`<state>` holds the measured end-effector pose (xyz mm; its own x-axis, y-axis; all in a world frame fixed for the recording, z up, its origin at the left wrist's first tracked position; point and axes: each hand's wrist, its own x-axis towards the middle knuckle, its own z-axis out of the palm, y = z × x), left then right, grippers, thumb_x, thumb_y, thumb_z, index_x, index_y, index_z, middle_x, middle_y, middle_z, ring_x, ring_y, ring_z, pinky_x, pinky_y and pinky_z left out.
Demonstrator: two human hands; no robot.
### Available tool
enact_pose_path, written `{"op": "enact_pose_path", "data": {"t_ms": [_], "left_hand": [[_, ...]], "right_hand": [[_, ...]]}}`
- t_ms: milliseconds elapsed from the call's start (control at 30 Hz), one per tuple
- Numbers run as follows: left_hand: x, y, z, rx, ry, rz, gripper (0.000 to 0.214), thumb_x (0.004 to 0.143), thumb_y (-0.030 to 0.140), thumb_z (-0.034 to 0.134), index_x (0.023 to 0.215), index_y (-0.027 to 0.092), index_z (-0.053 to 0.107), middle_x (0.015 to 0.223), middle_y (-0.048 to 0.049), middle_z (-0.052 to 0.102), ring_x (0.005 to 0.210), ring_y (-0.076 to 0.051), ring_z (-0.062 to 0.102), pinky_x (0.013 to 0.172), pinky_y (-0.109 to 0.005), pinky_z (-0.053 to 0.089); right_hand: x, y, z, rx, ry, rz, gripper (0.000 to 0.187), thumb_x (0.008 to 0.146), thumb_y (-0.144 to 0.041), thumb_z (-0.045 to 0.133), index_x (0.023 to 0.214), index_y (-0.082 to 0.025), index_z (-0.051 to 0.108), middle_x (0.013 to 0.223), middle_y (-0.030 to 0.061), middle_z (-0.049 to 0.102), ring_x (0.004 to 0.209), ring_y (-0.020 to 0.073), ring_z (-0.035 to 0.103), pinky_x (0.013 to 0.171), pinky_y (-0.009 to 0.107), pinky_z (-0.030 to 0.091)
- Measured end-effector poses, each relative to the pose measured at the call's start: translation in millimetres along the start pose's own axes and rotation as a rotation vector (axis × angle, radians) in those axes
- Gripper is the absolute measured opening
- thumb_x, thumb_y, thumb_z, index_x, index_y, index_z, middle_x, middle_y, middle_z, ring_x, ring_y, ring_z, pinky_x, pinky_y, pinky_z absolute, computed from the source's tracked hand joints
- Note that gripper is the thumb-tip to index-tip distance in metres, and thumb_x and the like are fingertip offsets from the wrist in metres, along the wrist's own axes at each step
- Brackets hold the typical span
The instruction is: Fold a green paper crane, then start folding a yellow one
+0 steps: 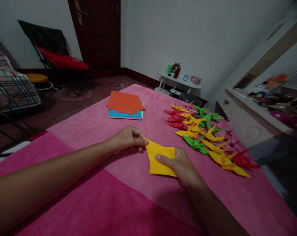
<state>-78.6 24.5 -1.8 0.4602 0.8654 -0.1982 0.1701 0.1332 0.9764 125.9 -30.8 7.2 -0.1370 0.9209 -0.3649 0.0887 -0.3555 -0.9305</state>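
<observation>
A yellow sheet of origami paper (160, 151), partly folded, is held between both hands just above the pink cloth. My left hand (130, 139) pinches its upper left corner between thumb and fingers. On the right side, my right hand (181, 164) grips the paper with the thumb lying across its face; the other fingers are hidden behind it. Folded paper cranes (193, 127) in yellow, red, green and pink stand in rows to the right of my right hand. Beyond my left hand lies a stack of coloured paper (126, 102), orange on top with blue underneath.
The table is covered by a pink cloth (89, 131). Past its far edge stands a low white shelf (188, 84) with small items. A drawer cabinet (249, 114) is close on the right. A folding chair (62, 59) and a dark door (99, 39) are at the back left.
</observation>
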Motion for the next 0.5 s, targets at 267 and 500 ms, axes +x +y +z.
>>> {"op": "enact_pose_path", "data": {"t_ms": [267,500], "left_hand": [[0.4,3.8,-5.1,-0.036,-0.026,-0.092,0.022,0.069,0.03,0.068,0.076,0.009,0.069,0.063,-0.0053,0.068,0.051,-0.008,0.057,0.041,-0.015,0.033],[-1.0,6.5,-0.5,-0.072,0.027,-0.106,0.021,0.066,0.028,0.067,0.077,0.01,0.069,0.062,-0.0036,0.066,0.048,-0.008,0.054,0.04,-0.016,0.031]], "right_hand": [[-2.4,-0.3,8.4,-0.202,0.102,-0.103,0.018,0.065,-0.024,0.071,0.077,-0.011,0.066,0.068,0.0032,0.067,0.057,0.0146,0.059,0.05,0.023,0.044],[-1.4,9.8,11.8,-0.328,0.194,-0.21,0.011,0.07,-0.027,0.065,0.071,-0.016,0.062,0.065,0.0028,0.065,0.055,0.0164,0.06,0.047,0.023,0.043]]}}
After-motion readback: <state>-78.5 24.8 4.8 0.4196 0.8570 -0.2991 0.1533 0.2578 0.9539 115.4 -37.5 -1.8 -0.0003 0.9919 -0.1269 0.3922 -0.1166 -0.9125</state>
